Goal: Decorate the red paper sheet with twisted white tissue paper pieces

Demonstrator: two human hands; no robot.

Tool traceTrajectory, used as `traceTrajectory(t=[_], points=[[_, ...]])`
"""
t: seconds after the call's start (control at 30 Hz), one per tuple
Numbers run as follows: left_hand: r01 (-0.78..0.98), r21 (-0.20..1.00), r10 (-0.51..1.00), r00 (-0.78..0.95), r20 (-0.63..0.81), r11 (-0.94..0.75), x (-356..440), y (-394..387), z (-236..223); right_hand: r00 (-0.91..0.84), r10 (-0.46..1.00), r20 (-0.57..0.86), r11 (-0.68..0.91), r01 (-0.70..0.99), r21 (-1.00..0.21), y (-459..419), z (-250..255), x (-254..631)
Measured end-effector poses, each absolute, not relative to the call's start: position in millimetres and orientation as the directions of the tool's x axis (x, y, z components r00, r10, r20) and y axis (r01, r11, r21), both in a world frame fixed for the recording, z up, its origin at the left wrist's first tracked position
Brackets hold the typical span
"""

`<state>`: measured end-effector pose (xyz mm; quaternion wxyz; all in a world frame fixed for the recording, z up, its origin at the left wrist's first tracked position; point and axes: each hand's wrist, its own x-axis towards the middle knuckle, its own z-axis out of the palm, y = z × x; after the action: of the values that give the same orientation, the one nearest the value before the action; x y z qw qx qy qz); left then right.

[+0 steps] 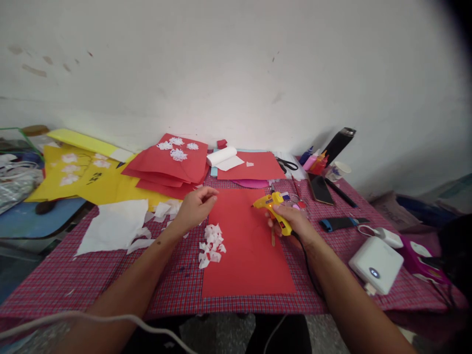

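Note:
My right hand [293, 221] grips a yellow hot glue gun [266, 201], its nozzle pointing left above a red paper sheet [247, 265]. A dark cord runs from the gun's handle down beside my forearm. Over the sheet's upper left edge is my left hand [195, 209], thumb and fingers pinched together; whatever lies between them is too small to make out. Just below that hand, a pile of small torn white paper pieces [213, 243] rests across the sheet's left edge. A short brown stick [273, 237] shows beneath my right hand.
Red sheets with white paper flowers [178, 155] are stacked at back left, near yellow painted paper [88, 172]. White paper [114, 226] lies left. Behind are a white roll [223, 156] and black scissors [287, 163]. Rightward are a phone [320, 189], utility knife [339, 223] and white power bank [376, 265].

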<state>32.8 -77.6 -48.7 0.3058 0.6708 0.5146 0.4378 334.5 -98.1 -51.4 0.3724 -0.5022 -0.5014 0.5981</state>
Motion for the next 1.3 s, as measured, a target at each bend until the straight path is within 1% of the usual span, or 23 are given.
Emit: traceTrajectory(t=[0.17,0.33,0.8,1.13,1.3], points=[[0.446,0.848,0.957,0.097,0.273,-0.287,32.8,-78.4,-47.0,-0.230,0.947,-0.223,-0.223,0.027,-0.974,-98.3,-52.4,333.7],[0.448,0.848,0.959,0.098,0.268,-0.283,32.6,-78.8,-47.4,-0.223,0.948,-0.225,-0.222,0.040,-0.974,-98.2,-53.7,334.6],[0.451,0.844,0.957,0.107,0.270,-0.289,32.4,-78.8,-47.5,-0.227,0.945,-0.236,-0.240,0.013,-0.971,-101.3,-48.9,332.5],[0.457,0.845,0.960,0.094,0.265,-0.278,32.8,-78.6,-48.0,-0.229,0.942,-0.244,-0.247,0.015,-0.969,-102.4,-48.0,332.3],[0.470,0.837,0.959,0.114,0.258,-0.281,32.6,-80.2,-44.5,-0.233,0.941,-0.247,-0.246,0.032,-0.969,-100.8,-51.8,334.5]])
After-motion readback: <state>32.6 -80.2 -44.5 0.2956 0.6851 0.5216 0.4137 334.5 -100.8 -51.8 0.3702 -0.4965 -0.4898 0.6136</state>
